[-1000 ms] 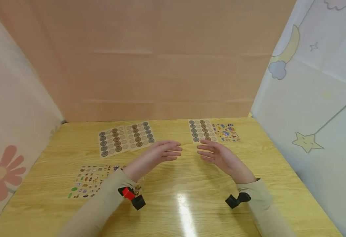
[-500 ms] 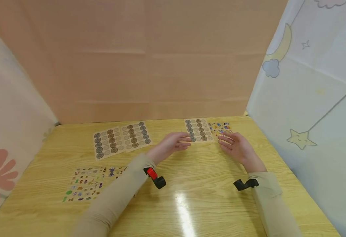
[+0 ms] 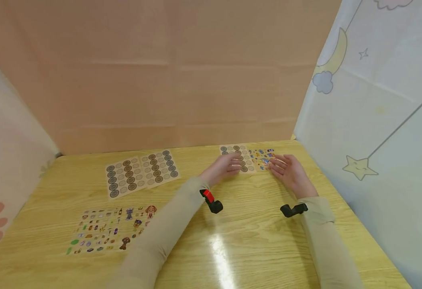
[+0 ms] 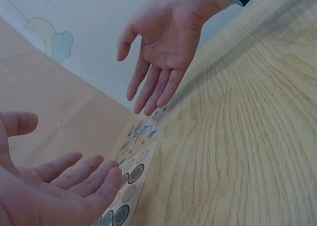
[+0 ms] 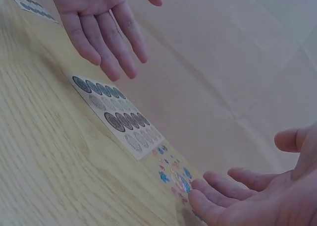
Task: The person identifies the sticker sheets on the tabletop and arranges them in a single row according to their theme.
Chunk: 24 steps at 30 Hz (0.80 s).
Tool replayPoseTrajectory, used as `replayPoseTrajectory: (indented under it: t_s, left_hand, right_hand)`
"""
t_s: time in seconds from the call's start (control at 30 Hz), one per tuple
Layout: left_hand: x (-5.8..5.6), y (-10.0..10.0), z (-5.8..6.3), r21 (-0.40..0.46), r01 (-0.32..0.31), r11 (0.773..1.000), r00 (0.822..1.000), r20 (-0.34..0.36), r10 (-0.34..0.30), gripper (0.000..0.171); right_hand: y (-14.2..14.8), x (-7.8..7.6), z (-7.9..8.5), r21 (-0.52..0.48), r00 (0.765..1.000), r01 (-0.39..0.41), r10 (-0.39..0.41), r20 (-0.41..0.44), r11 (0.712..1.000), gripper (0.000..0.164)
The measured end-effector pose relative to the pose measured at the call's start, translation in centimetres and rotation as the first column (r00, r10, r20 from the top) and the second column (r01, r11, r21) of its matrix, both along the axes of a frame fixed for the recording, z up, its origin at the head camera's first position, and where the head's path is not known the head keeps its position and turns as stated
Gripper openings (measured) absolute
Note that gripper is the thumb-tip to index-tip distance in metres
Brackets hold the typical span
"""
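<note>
- Since the first frame, both hands have moved right and farther over the table (image 3: 254,228); the left hand (image 3: 223,167) has come across to the right-hand coin sheet (image 3: 247,159), and the right hand (image 3: 289,171) to the colourful sticker sheet (image 3: 260,157).
- The left hand grips nothing: its fingers are loosely extended, pointing right, and cover part of the coin sheet in the head view.
- The right hand is likewise without a hold, its fingers extended left at the sticker sheet's right edge; whether the fingertips touch it, I cannot tell.
- The palms face each other, well apart.
- The coin sheet and sticker sheet lie flat, side by side, at the far right, near the pink backdrop (image 3: 160,80).
- At the far left lie two more coin sheets (image 3: 125,176), edge to edge.
- Nearer on the left is a sheet of small pictures (image 3: 104,230), its right part hidden by the left sleeve (image 3: 169,222).
</note>
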<state>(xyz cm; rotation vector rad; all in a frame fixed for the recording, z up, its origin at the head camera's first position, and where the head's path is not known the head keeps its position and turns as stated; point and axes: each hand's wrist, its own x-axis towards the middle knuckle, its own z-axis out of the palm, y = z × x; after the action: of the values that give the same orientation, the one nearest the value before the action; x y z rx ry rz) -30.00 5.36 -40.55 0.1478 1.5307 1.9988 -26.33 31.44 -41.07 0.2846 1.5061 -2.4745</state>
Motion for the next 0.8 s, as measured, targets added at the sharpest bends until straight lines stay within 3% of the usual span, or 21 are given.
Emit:
replayPoseTrajectory:
  t_s: [0.17,0.37,0.8]
  left_hand:
    - [-1.0,1.7,-0.7,-0.007,0.02,1.0,1.0,0.004,-0.02,0.057]
    - [-1.1,2.7,-1.6,-0.05,0.015,0.999,0.997,0.081,-0.011,0.057]
    - [-0.9,0.9,-1.9,-0.068,0.007,0.998,0.993,0.115,0.001,0.054]
  right_hand:
    - [0.2,-0.7,-0.2,0.009,1.0,0.03,-0.03,-0.006,1.0,0.067]
    - [0.4,-1.1,-0.6,0.023,0.999,0.047,-0.048,0.025,0.999,0.066]
    - [0.1,-1.3,-0.8,0.013,0.994,0.075,-0.075,0.076,0.997,0.063]
